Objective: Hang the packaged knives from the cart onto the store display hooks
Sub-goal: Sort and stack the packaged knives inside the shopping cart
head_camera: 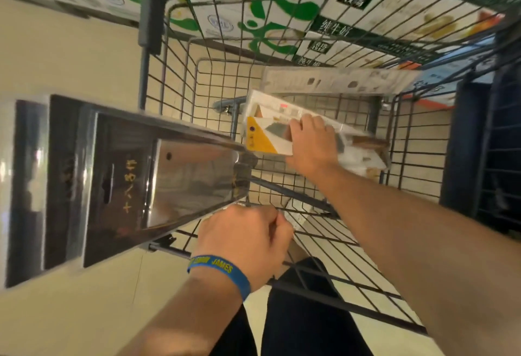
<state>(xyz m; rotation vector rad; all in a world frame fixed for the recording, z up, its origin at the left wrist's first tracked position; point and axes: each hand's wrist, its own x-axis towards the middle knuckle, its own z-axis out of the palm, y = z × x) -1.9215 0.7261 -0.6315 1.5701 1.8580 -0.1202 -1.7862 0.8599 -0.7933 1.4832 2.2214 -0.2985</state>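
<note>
My left hand (245, 240) grips the end of a packaged cleaver (174, 181) in a dark, glossy pack with gold lettering, held out to the left over the near left rim of the wire cart (158, 79). Inside the cart my right hand (313, 144) reaches down, its fingers curled over a white and yellow knife package (265, 138) that lies on top of other packaged knives (363, 155). A long pale package (332, 82) lies across the far end of the basket. No display hooks are in view.
Stacked milk cartons (253, 11) with green print stand on the floor beyond the cart. A dark blue fixture (485, 144) rises at the right of the cart. Beige tiled floor (70, 54) lies to the left. My dark trouser legs (304, 316) are below.
</note>
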